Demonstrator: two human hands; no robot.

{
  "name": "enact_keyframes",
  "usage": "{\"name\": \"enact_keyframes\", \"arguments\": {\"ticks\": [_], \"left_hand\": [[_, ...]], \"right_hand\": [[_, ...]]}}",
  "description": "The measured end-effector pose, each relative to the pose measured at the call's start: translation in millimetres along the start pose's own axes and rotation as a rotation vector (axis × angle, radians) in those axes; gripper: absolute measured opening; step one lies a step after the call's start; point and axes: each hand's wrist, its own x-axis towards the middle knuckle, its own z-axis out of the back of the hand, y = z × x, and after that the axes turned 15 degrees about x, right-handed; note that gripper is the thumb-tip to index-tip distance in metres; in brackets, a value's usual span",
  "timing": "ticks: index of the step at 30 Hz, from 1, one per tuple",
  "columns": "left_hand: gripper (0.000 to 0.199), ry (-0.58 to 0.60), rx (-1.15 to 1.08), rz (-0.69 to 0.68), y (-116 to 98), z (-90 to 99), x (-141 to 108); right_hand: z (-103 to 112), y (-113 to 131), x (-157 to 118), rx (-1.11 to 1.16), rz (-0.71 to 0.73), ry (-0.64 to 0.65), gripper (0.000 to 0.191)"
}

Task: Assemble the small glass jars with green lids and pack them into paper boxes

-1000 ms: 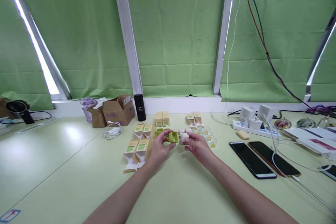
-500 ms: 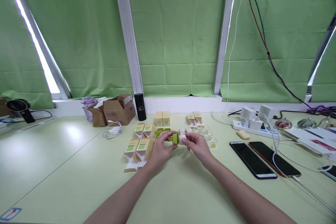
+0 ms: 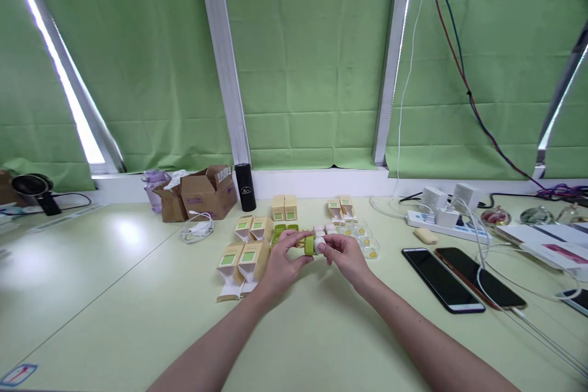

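Observation:
My left hand (image 3: pixel 285 259) is closed around a small green ring-shaped part (image 3: pixel 309 245), with a yellowish see-through section by the fingertips. My right hand (image 3: pixel 345 257) pinches a small white round piece (image 3: pixel 318 245) that lies against the green part's right side. Whether the two are joined I cannot tell. Just behind the hands are more green pieces (image 3: pixel 279 229) and white pieces (image 3: pixel 329 228), partly covered by the fingers. Clear round pieces with yellow centres (image 3: pixel 370 247) lie beyond my right hand.
Open cardboard boxes with green labels (image 3: pixel 252 257) stand left of my hands, with more small boxes (image 3: pixel 285 208) behind. Two phones (image 3: pixel 441 280) and a power strip (image 3: pixel 448 226) with cables lie to the right. A brown carton (image 3: pixel 206 193) and black bottle (image 3: pixel 245 187) stand at the back.
The green part has turned slightly between my fingers and shifted a little to the right, showing more of its yellowish section. Both hands stay in nearly the same place.

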Motion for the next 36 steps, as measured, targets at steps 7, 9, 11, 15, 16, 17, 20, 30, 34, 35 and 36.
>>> {"name": "enact_keyframes", "arguments": {"ticks": [7,9,11,15,16,17,20,30,34,35,36], "left_hand": [[0.050,0.010,-0.002,-0.005,-1.6,0.4,1.8],[0.050,0.010,-0.003,0.000,-1.6,0.1,1.3],[0.050,0.007,0.006,0.007,-1.6,-0.3,0.6],[0.049,0.006,0.034,-0.005,-2.4,-1.6,-0.5],[0.048,0.002,0.038,-0.004,-3.0,-2.1,-0.7],[0.048,-0.001,0.042,0.000,-3.7,-2.6,-0.9],[0.047,0.009,0.039,0.025,-5.9,-4.3,-1.4],[0.065,0.172,-0.492,0.166,0.0,-5.7,4.8],[0.060,0.249,-0.696,0.210,-2.1,-3.8,2.7],[0.056,0.270,-0.718,0.206,-3.5,-3.2,1.7],[0.054,0.291,-0.729,0.199,-4.8,-2.6,0.8]], "right_hand": [[-1.3,-1.5,-1.0,-0.022,0.004,-0.007,0.048],[-1.9,-1.6,-1.7,-0.028,0.008,-0.004,0.048],[-3.0,-2.5,-2.3,-0.025,0.009,-0.008,0.049],[-5.7,-5.5,-2.9,-0.011,0.004,-0.036,0.054],[-6.2,-5.9,-3.2,-0.011,0.003,-0.043,0.055],[-6.5,-6.0,-3.4,-0.014,0.002,-0.047,0.057],[-6.7,-5.8,-4.0,-0.023,-0.007,-0.054,0.062],[-3.3,-5.0,-9.2,-0.241,0.150,-0.018,0.053],[-3.5,2.1,-18.7,-0.513,0.439,0.002,0.031],[-3.9,2.9,-20.6,-0.555,0.500,0.038,0.036],[-4.2,3.1,-22.0,-0.582,0.551,0.078,0.039]]}}
